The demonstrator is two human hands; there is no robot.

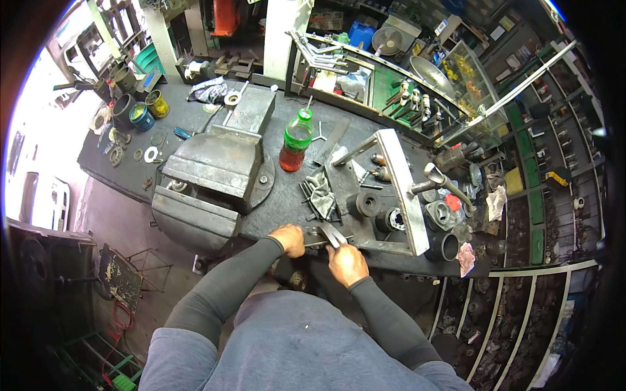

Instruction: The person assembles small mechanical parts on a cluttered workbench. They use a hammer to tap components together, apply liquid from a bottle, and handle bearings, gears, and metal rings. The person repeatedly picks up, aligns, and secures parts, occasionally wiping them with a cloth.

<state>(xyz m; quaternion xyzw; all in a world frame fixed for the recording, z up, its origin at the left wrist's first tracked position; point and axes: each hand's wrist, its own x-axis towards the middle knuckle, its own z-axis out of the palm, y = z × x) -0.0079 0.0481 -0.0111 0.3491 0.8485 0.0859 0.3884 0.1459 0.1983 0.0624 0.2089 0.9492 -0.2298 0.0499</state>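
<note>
My left hand (290, 240) is closed at the bench's front edge, right of the big bench vise. What its fingers grip is hidden; a small dark metal part (315, 236) shows just beside them. My right hand (347, 264) wraps round a curved, shiny metal tool (332, 233) whose bent end reaches up and left toward that part. Its exact kind cannot be made out. Behind the hands, a grey rag (321, 195) lies over some thin metal pieces. The large grey vise (212, 166) stands at left with its jaws apart.
A green-capped bottle with red liquid (297, 142) stands behind the hands. To the right are a tilted metal frame (403, 189), dark round sleeves (364, 204) and a hammer-like tool (438, 177). Cans (156, 103) crowd the far left. Parts shelves (521, 313) line the right.
</note>
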